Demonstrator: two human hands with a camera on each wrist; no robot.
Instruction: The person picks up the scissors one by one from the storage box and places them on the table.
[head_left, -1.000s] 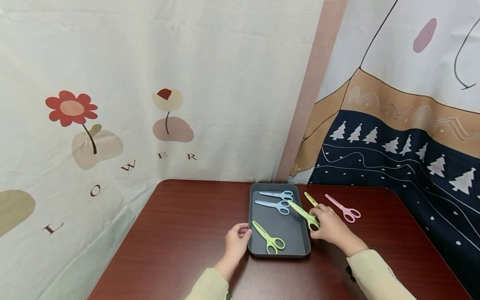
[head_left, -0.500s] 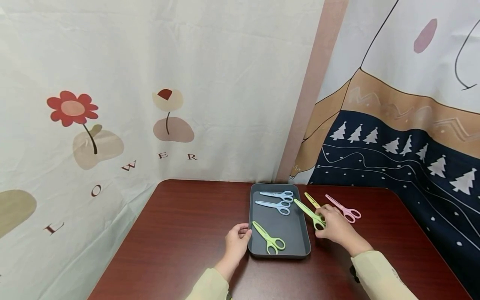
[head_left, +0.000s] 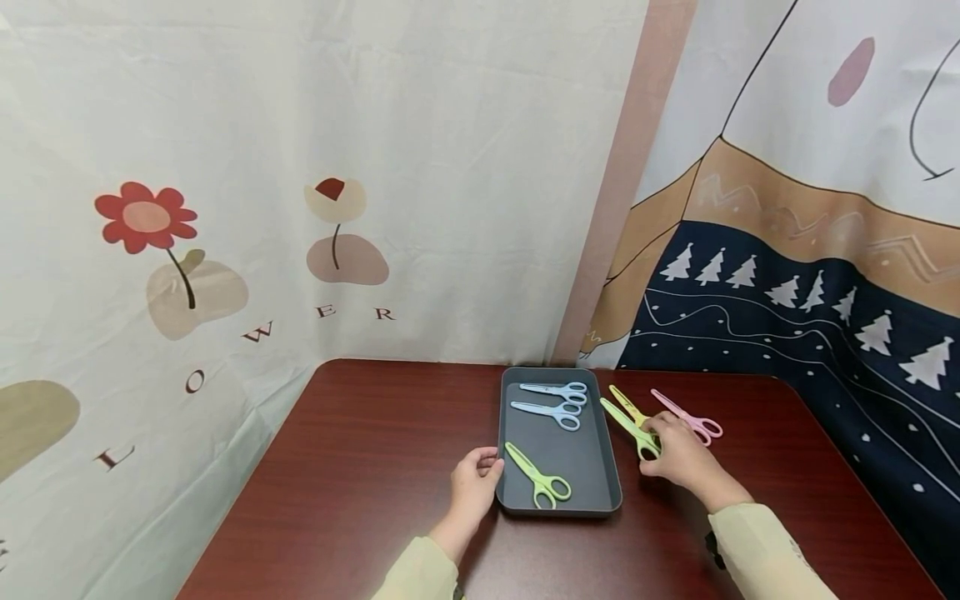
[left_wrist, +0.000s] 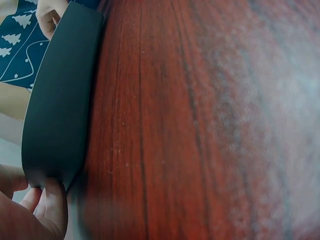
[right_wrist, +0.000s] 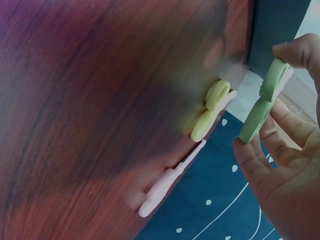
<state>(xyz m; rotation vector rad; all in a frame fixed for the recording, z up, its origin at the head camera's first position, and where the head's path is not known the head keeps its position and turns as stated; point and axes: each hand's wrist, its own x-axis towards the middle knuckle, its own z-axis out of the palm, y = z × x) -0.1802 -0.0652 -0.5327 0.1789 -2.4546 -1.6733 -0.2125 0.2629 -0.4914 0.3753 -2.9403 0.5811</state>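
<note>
My right hand (head_left: 686,457) pinches the handle loops of light green scissors (right_wrist: 257,117) between thumb and fingertips, just right of the grey tray (head_left: 585,497). Their blade points up-left in the head view, its tip by the tray's right rim. Yellow scissors (head_left: 626,402) lie on the table behind them, handles partly hidden by the hand. Farther right are pink scissors (head_left: 678,411), partly behind the hand. My left hand (head_left: 472,483) holds the tray's left edge, thumb and fingers at its rim. Inside the tray lie two blue scissors (head_left: 555,410) and one green pair (head_left: 538,477).
The tray stands on a dark red-brown wooden table (head_left: 360,467), close to its back edge. Behind the table hang a pale printed cloth (head_left: 465,183) and a dark blue cloth with white trees (head_left: 750,325).
My right hand has moved rightward with the green scissors, from over the tray's right rim to just beside it. The left hand and the tray have stayed in place.
</note>
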